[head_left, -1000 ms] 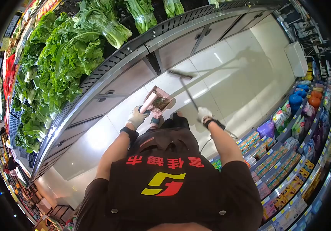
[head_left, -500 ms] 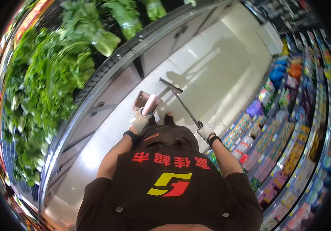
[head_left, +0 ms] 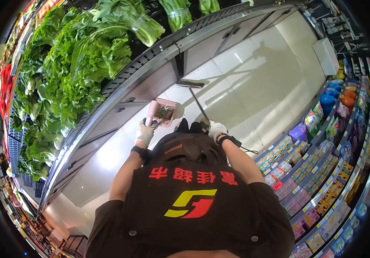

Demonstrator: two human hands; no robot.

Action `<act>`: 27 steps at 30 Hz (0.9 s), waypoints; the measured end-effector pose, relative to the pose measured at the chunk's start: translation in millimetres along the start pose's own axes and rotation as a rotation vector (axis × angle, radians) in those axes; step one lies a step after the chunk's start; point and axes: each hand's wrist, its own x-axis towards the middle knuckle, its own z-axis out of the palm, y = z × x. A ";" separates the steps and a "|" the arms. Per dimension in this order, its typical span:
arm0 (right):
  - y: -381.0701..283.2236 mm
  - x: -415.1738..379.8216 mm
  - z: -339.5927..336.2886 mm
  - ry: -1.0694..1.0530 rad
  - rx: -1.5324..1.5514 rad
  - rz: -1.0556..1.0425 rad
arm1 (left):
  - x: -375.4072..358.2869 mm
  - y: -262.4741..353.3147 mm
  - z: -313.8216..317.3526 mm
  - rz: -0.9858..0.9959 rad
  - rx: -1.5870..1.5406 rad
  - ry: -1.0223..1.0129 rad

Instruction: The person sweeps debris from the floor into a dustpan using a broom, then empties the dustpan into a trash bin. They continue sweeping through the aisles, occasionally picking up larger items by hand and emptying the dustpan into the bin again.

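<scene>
My left hand (head_left: 145,132), in a white glove, is closed round the handle of a pink dustpan (head_left: 152,111). Dark and greenish debris (head_left: 164,112) lies inside the pan, which is held low in front of my feet. In a white glove too, my right hand (head_left: 216,129) grips the dark pole of a broom (head_left: 198,103). The pole slants forward and left to a narrow, wide broom head (head_left: 190,84) at floor level, beyond the dustpan and to its right. A dark band is round each wrist.
On the left runs a produce case (head_left: 150,60) stacked with leafy greens (head_left: 77,64); its lower panels border the pale tiled floor (head_left: 254,81). Shelves of packaged goods (head_left: 309,167) line the right side. A white box (head_left: 324,56) stands at the far right.
The dustpan has turned, so its inside with debris now shows. My right hand has come inward to the left, the pole is steeper, and the broom head lies more level across the view.
</scene>
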 end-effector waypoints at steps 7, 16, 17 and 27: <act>-46.9 -8.1 29.2 -0.087 -0.163 -0.225 | 48.1 -85.8 -31.6 0.161 0.038 0.063; -18.6 -61.8 -0.5 -0.145 -0.097 -0.157 | 18.1 -18.3 -60.0 0.128 0.214 0.076; -19.0 -65.7 -5.1 -0.132 -0.069 -0.095 | 23.6 -35.1 -53.5 0.171 0.157 0.041; 96.2 -124.7 33.1 0.121 0.684 0.389 | -2.2 29.8 12.2 0.240 0.146 -0.260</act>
